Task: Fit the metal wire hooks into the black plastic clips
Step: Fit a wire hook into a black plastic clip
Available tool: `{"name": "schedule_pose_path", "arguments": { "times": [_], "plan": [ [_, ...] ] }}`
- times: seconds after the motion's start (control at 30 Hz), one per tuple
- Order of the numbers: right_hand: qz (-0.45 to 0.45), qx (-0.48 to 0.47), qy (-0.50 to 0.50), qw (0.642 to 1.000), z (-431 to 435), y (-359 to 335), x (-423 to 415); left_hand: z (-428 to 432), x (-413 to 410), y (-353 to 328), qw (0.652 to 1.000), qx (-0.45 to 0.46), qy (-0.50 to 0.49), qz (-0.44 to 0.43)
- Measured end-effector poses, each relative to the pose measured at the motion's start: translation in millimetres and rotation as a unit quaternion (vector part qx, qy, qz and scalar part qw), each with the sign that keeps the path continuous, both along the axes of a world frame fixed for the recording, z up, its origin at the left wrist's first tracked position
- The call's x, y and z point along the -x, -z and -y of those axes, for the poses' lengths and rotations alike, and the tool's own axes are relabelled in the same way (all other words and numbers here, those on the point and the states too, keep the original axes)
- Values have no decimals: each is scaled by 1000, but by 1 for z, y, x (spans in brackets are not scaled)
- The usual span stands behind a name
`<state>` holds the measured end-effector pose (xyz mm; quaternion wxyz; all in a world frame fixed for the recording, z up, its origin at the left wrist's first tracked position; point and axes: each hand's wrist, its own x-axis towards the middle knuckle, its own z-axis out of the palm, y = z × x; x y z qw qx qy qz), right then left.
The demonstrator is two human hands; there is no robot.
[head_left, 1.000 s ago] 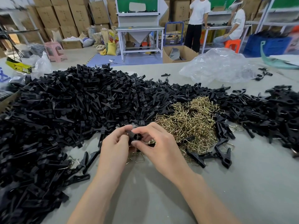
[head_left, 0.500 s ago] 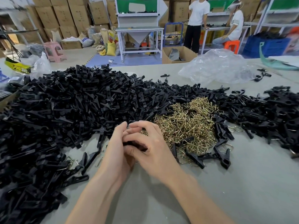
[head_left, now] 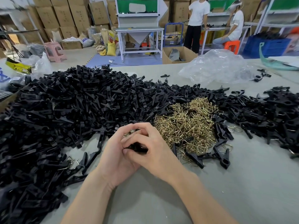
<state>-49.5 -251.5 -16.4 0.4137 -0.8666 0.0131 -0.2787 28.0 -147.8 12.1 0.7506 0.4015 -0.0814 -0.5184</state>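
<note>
1. Where the grey tabletop (head_left: pixel 242 191) spreads out below the camera, it carries all that follows.
2. A broad heap of black plastic clips (head_left: pixel 72 110) covers its left and far side and runs on towards the right edge.
3. A crumpled clear plastic bag (head_left: pixel 216 68) lies at the far right, beyond the heap.
4. The pile of brass-coloured metal wire hooks (head_left: pixel 186 125) sits in the middle, ringed by clips, just right of the hands.
5. The left hand (head_left: pixel 116 160) and right hand (head_left: pixel 157 152) meet at the heap's near edge. Each grip is clenched on the same single black clip (head_left: pixel 137 147), which is held between them above the tabletop, with the right fingers curled over it.
6. A few loose clips (head_left: pixel 224 156) lie at the hook pile's near right corner, with wire loops showing beside them.
7. Brass wire glints just above the fingertips; whether it is held or belongs to the pile behind, I cannot tell.
</note>
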Motion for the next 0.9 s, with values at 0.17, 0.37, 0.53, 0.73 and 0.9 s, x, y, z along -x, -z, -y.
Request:
{"name": "schedule_pose_path", "arguments": {
  "times": [0.17,0.37,0.53,0.73,0.9],
  "plan": [
    [-5,11,6,1000,-3,-1,-1,8,5,8,997,-15,-51,52],
    [-15,5,3,1000,-5,-3,-1,12,7,9,993,-33,-73,83],
    [-16,-6,-2,1000,-6,-4,-1,13,12,5,992,-28,-103,71],
    [-15,-17,-6,1000,-5,-4,-1,15,13,3,989,-48,-118,79],
    [-8,-20,-9,1000,-5,-1,-2,15,13,3,989,-51,-112,80]
  ]
}}
